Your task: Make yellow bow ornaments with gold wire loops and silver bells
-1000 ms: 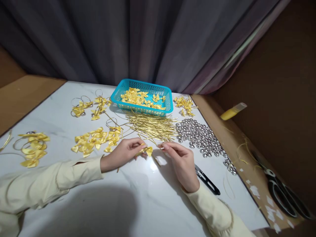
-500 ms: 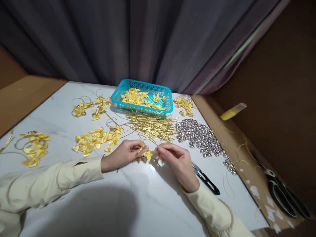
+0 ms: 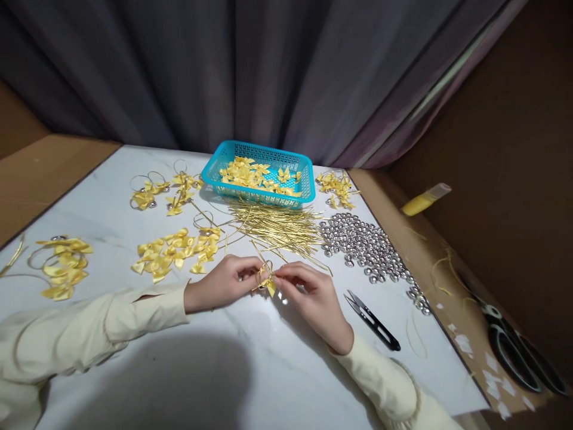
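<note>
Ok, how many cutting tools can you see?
2: black snips on the white tabletop near the right hand, and large scissors on the brown surface at the far right. Others might be hidden from view.

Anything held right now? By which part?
Yellow ribbon bow with gold wire loop: the left hand pinches the wire just left of the bow. The right hand is at the bow's right side; whether it grips there cannot be told.
</note>
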Motion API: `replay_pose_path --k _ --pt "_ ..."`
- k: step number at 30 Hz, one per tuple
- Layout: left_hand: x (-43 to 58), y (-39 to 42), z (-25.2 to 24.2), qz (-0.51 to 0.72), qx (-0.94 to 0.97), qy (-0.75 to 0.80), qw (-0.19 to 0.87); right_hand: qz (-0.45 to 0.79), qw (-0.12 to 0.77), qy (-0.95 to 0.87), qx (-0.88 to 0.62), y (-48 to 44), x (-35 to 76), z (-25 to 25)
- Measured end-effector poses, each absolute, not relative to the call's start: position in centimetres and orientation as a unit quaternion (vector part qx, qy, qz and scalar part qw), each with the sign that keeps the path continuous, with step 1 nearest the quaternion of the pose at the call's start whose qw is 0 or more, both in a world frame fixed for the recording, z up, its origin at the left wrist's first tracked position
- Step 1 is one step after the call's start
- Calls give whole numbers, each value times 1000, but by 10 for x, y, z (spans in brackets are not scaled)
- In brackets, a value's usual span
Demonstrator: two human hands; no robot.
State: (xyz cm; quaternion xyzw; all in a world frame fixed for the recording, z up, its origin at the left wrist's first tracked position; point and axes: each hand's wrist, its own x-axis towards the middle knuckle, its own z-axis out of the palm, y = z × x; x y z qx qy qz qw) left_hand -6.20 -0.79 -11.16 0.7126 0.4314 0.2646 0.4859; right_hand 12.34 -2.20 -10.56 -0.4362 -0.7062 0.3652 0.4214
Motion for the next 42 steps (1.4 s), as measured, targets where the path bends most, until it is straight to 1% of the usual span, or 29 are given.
replay_pose_path --k 3,8,13,18,23,25,32,36,42 --pt "-62 -7 -112 256 726 433 469 384 432 -685 -443 -21 123 -107" --pt "-62 -8 -111 242 741 436 450 430 482 -625 -439 -21 126 -106" --pt "-62 -9 -110 235 743 439 448 421 525 -603 -428 -23 130 -103" --pt "-62 -8 -112 233 728 439 473 399 513 -634 -421 -24 129 -103" --pt "-61 -7 -112 255 632 421 598 352 504 -668 -419 -24 129 -103" --pt "-61 -6 -113 260 605 414 628 330 510 -673 -423 -24 130 -103" --pt "-62 -4 -113 262 587 398 654 285 516 -687 -425 -23 131 -102" --pt "-62 -4 -112 256 602 372 658 305 496 -688 -433 -23 129 -102" --pt "-60 -5 -114 267 591 395 651 335 491 -683 -424 -25 131 -101"
